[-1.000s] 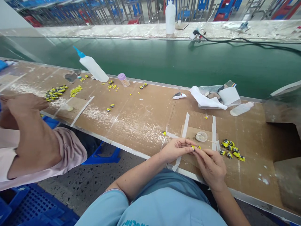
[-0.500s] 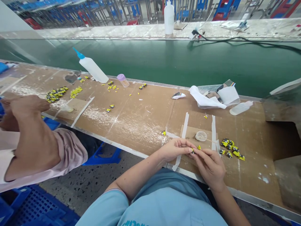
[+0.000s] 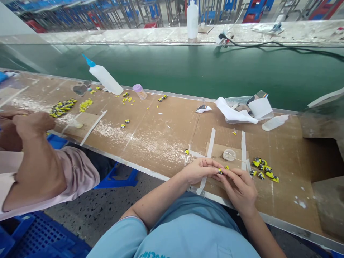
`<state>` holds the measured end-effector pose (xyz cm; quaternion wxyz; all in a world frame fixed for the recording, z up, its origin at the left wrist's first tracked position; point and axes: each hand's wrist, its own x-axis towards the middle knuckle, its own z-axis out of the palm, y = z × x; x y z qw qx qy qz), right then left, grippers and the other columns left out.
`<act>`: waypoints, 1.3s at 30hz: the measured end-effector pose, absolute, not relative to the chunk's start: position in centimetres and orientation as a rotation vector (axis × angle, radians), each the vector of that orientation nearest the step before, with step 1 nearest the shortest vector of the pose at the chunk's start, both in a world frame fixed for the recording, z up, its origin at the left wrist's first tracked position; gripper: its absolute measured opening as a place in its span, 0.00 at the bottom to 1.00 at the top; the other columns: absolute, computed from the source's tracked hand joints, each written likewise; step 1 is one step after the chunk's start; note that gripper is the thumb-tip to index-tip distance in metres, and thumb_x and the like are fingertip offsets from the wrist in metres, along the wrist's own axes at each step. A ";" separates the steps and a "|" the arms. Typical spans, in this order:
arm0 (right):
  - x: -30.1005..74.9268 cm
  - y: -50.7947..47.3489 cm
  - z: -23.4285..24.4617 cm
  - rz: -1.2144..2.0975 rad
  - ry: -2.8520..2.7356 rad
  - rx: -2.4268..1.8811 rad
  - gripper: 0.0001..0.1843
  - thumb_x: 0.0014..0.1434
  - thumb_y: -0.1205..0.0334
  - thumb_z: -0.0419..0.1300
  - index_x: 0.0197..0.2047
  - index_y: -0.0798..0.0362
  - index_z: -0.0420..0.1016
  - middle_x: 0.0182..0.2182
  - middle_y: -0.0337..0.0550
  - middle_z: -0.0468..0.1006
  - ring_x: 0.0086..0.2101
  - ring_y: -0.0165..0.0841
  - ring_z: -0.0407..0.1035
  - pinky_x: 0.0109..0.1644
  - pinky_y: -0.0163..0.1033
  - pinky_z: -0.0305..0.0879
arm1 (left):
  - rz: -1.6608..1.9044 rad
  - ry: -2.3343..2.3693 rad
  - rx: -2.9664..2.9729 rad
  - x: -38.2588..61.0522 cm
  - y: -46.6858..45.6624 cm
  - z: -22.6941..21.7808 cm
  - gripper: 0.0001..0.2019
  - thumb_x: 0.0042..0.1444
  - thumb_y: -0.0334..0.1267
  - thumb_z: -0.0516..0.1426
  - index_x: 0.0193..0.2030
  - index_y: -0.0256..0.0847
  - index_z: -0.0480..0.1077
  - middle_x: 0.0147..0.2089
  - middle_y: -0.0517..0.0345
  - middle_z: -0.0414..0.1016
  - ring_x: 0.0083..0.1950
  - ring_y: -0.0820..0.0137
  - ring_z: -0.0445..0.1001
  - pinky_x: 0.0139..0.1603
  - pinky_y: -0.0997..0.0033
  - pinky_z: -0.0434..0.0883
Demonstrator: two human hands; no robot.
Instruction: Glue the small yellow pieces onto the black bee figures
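Note:
My left hand (image 3: 200, 171) and my right hand (image 3: 238, 190) meet above a cardboard pad (image 3: 215, 182) taped to the bench. Between their fingertips is a tiny yellow-and-black piece (image 3: 220, 171). Just beyond it, a loose yellow bit (image 3: 227, 167) lies on the pad, close to my right fingers. A small clear cup (image 3: 229, 154) stands behind my hands, with a thin stick (image 3: 239, 160) reaching right from it. To the right of my right hand lies a cluster of yellow-and-black pieces (image 3: 264, 170).
A co-worker's hands (image 3: 30, 123) work at the left, near several heaped yellow pieces (image 3: 61, 107). A glue bottle with a blue nozzle (image 3: 103, 78), a pink-lidded jar (image 3: 139, 91) and white paper on plastic (image 3: 242, 111) stand along the bench. A green conveyor belt (image 3: 188, 71) runs behind it.
The tiny piece between my fingers sits slightly lower and shows more black. My hands have barely moved. The co-worker's arm has shifted slightly.

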<state>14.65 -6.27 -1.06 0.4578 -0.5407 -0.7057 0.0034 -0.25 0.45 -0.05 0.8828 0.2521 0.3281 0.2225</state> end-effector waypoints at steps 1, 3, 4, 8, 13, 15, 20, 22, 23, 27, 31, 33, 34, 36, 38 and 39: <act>14.7 -6.3 -1.1 0.010 -1.742 -1.327 0.08 0.57 0.66 0.61 0.42 0.50 0.75 0.31 0.40 0.72 0.29 0.27 0.69 0.32 0.32 0.68 | 0.465 0.688 0.528 -0.2 0.4 -0.1 0.21 0.30 0.42 0.71 0.31 0.32 0.75 0.27 0.54 0.77 0.28 0.74 0.75 0.40 0.71 0.71; 14.6 -6.3 -1.1 0.013 -1.744 -1.315 0.08 0.57 0.66 0.61 0.42 0.50 0.75 0.31 0.40 0.72 0.29 0.27 0.69 0.32 0.32 0.68 | 0.468 0.698 0.533 -0.2 0.4 -0.2 0.21 0.29 0.43 0.71 0.30 0.32 0.75 0.26 0.54 0.77 0.27 0.74 0.74 0.39 0.72 0.71; 14.6 -6.3 -1.1 0.016 -1.743 -1.310 0.08 0.57 0.66 0.61 0.42 0.50 0.75 0.31 0.40 0.72 0.29 0.27 0.69 0.32 0.32 0.68 | 0.471 0.704 0.534 -0.1 0.4 -0.2 0.21 0.29 0.43 0.71 0.29 0.32 0.75 0.26 0.55 0.77 0.26 0.75 0.74 0.39 0.72 0.71; 14.6 -6.4 -1.3 0.035 -1.734 -1.308 0.09 0.56 0.66 0.62 0.42 0.50 0.75 0.32 0.40 0.73 0.30 0.28 0.69 0.32 0.33 0.69 | 0.478 0.727 0.539 0.0 0.4 0.0 0.21 0.27 0.43 0.71 0.28 0.32 0.75 0.25 0.56 0.76 0.25 0.76 0.73 0.37 0.73 0.70; 14.7 -6.4 -1.2 0.038 -1.737 -1.309 0.08 0.57 0.66 0.61 0.42 0.50 0.75 0.32 0.40 0.72 0.30 0.27 0.69 0.32 0.33 0.69 | 0.469 0.730 0.541 0.0 0.4 0.0 0.21 0.26 0.43 0.72 0.27 0.33 0.75 0.24 0.57 0.76 0.24 0.76 0.73 0.35 0.75 0.70; 14.7 -6.4 -1.1 0.037 -1.741 -1.306 0.08 0.57 0.67 0.61 0.42 0.50 0.74 0.32 0.40 0.72 0.30 0.27 0.69 0.32 0.32 0.69 | 0.467 0.729 0.542 0.0 0.4 -0.1 0.21 0.26 0.43 0.72 0.27 0.33 0.75 0.24 0.57 0.76 0.24 0.77 0.73 0.35 0.76 0.70; 14.6 -6.4 -1.1 0.033 -1.737 -1.300 0.08 0.57 0.66 0.62 0.42 0.50 0.75 0.31 0.40 0.72 0.30 0.27 0.69 0.32 0.32 0.69 | 0.470 0.710 0.549 0.0 0.4 -0.3 0.21 0.28 0.43 0.71 0.29 0.32 0.75 0.25 0.56 0.76 0.25 0.76 0.73 0.37 0.74 0.70; 14.6 -6.4 -1.1 0.043 -1.727 -1.308 0.08 0.57 0.66 0.61 0.42 0.49 0.75 0.31 0.40 0.72 0.29 0.27 0.69 0.32 0.33 0.69 | 0.465 0.705 0.554 -0.1 0.4 -0.3 0.21 0.29 0.43 0.71 0.29 0.31 0.75 0.25 0.56 0.76 0.25 0.76 0.73 0.37 0.73 0.70; 14.7 -6.4 -1.2 0.052 -1.725 -1.313 0.08 0.57 0.66 0.61 0.42 0.49 0.75 0.31 0.40 0.72 0.29 0.27 0.69 0.32 0.33 0.69 | 0.461 0.705 0.556 -0.1 0.5 -0.3 0.21 0.29 0.43 0.71 0.29 0.31 0.74 0.25 0.56 0.76 0.25 0.76 0.73 0.38 0.73 0.70; 14.7 -6.5 -1.3 0.079 -1.719 -1.314 0.08 0.57 0.66 0.61 0.42 0.49 0.76 0.31 0.40 0.73 0.30 0.28 0.69 0.32 0.33 0.69 | 0.460 0.704 0.552 -0.2 0.4 -0.3 0.21 0.30 0.42 0.71 0.30 0.31 0.74 0.26 0.55 0.77 0.26 0.75 0.74 0.39 0.72 0.71; 14.7 -6.4 -1.2 0.082 -1.708 -1.315 0.09 0.57 0.66 0.61 0.42 0.50 0.76 0.31 0.41 0.72 0.29 0.28 0.69 0.31 0.33 0.68 | 0.463 0.681 0.528 -0.2 0.4 -0.3 0.21 0.31 0.42 0.71 0.31 0.31 0.75 0.27 0.55 0.77 0.27 0.75 0.75 0.39 0.72 0.71; 14.7 -6.3 -1.1 0.085 -1.702 -1.321 0.08 0.57 0.66 0.61 0.42 0.50 0.75 0.31 0.40 0.72 0.29 0.27 0.69 0.30 0.32 0.68 | 0.468 0.664 0.518 -0.3 0.4 -0.3 0.22 0.31 0.42 0.71 0.32 0.31 0.75 0.28 0.54 0.78 0.29 0.74 0.75 0.39 0.73 0.71; 14.6 -6.3 -1.1 0.085 -1.700 -1.322 0.08 0.57 0.66 0.61 0.42 0.50 0.75 0.31 0.40 0.72 0.29 0.27 0.68 0.30 0.32 0.68 | 0.470 0.655 0.514 -0.3 0.4 -0.3 0.22 0.31 0.42 0.71 0.33 0.31 0.75 0.29 0.54 0.78 0.29 0.74 0.75 0.39 0.73 0.71; 14.7 -6.3 -1.0 0.083 -1.694 -1.329 0.08 0.57 0.66 0.61 0.41 0.49 0.76 0.31 0.40 0.72 0.29 0.27 0.68 0.30 0.32 0.68 | 0.472 0.638 0.506 -0.2 0.4 -0.3 0.22 0.32 0.43 0.71 0.33 0.32 0.75 0.30 0.53 0.78 0.30 0.73 0.76 0.39 0.72 0.71; 14.7 -6.3 -0.9 0.079 -1.690 -1.331 0.08 0.57 0.66 0.61 0.41 0.50 0.76 0.31 0.40 0.72 0.29 0.27 0.69 0.30 0.32 0.68 | 0.477 0.632 0.505 -0.2 0.4 -0.4 0.22 0.33 0.43 0.71 0.34 0.32 0.75 0.31 0.52 0.78 0.31 0.73 0.76 0.40 0.71 0.71; 14.7 -6.3 -0.9 0.077 -1.690 -1.328 0.07 0.57 0.66 0.61 0.41 0.50 0.76 0.31 0.40 0.72 0.29 0.27 0.68 0.30 0.32 0.68 | 0.479 0.632 0.509 -0.2 0.4 -0.5 0.22 0.34 0.43 0.71 0.34 0.31 0.75 0.31 0.52 0.78 0.31 0.73 0.76 0.40 0.71 0.71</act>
